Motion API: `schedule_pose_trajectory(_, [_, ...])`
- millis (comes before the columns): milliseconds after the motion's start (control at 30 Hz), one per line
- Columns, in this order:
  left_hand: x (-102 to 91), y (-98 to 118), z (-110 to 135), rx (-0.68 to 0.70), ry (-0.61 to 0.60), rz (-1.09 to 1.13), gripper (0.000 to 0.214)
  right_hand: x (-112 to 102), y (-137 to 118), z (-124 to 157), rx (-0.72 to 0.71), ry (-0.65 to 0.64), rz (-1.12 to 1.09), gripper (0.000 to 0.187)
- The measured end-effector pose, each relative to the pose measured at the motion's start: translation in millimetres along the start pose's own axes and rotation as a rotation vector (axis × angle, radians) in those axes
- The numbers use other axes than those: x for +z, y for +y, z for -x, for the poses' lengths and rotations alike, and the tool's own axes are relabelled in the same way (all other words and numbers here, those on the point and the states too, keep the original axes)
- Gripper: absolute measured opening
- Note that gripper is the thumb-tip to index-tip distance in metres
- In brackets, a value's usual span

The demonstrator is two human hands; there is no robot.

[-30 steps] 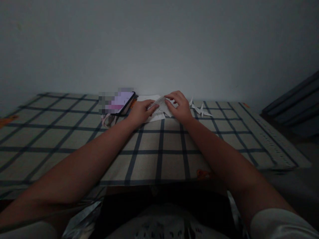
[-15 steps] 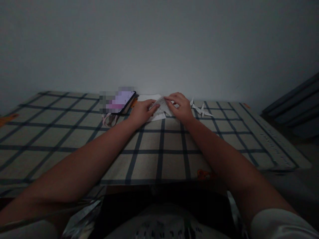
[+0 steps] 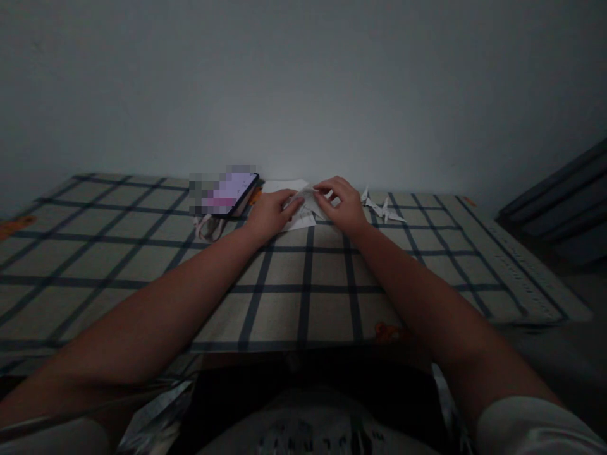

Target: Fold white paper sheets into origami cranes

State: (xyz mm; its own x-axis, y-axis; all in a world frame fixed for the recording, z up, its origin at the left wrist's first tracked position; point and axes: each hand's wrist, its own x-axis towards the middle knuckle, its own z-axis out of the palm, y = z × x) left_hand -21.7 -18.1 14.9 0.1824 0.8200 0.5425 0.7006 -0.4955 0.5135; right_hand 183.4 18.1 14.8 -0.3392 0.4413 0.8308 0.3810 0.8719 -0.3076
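Paper is held up between the person's two hands near the back of the worktop, slanting above some white sheets. From the left, an orange patch marks the edge of the checked cloth that covers the worktop. Next comes a phone with a lit, purplish screen, propped at a tilt and partly blurred out by pixels; a pale pink cord loops in front of it. Just right of the phone, the left hand has its fingers closed on the paper's lower left edge, thumb on the near side. White sheets lie flat behind and below the held piece. Right hand fingers pinch the paper's upper right part, the thumb slightly apart from the forefinger; how firmly they grip, I cannot tell. Just beyond that hand, small folded paper figures with pointed tips rest on the cloth. Farther right, dark lettering, too blurred to read, runs along the cloth's border.
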Motion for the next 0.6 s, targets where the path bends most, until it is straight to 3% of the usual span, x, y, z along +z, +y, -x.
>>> schedule_pose_trajectory(267, [-0.5, 0.5, 0.3, 0.004, 0.009, -0.008, 0.048, -0.1, 4.2, -0.9, -0.055, 0.005, 0.028, 0.018])
schedule_pose_trajectory(467, [-2.7, -2.4, -0.4, 0.012, 0.009, -0.123, 0.050, -0.3, 2.4, -0.5, -0.023, -0.060, 0.034, 0.022])
schedule_pose_trajectory(600, [-11.9, 2.8, -1.9, 0.135, 0.130, -0.156, 0.052, -0.2, 0.7, -0.7, -0.047, -0.050, 0.047, 0.022])
